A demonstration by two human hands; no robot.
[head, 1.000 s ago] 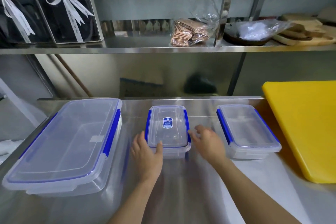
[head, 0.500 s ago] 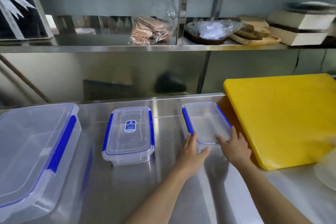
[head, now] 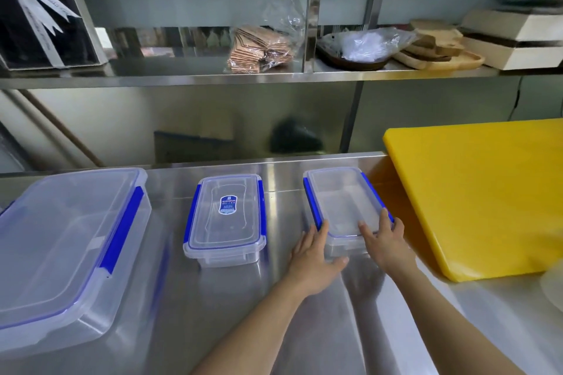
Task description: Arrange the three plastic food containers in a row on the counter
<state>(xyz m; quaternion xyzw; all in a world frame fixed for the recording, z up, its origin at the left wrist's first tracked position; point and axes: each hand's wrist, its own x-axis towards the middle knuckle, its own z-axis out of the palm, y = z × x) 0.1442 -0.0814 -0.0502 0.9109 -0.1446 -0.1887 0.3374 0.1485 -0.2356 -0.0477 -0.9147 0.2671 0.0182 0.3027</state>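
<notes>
Three clear plastic containers with blue clips stand side by side on the steel counter (head: 320, 329). The large container (head: 65, 248) is at the left. A small container (head: 225, 216) with a blue label on its lid sits in the middle. The right small container (head: 342, 202) is held at its near end by both hands. My left hand (head: 315, 256) presses its near left corner, thumb along the front wall. My right hand (head: 385, 242) grips its near right corner, fingers on the lid.
A thick yellow cutting board (head: 481, 195) lies just right of the right container, almost touching it. A steel shelf (head: 274, 77) above holds a dark gift box, bagged brown packets, wooden boards and pale boxes. A white object shows at the right edge.
Both hands left the middle container and moved right onto the right container. The camera view turned right, so the large container slid toward the left edge.
</notes>
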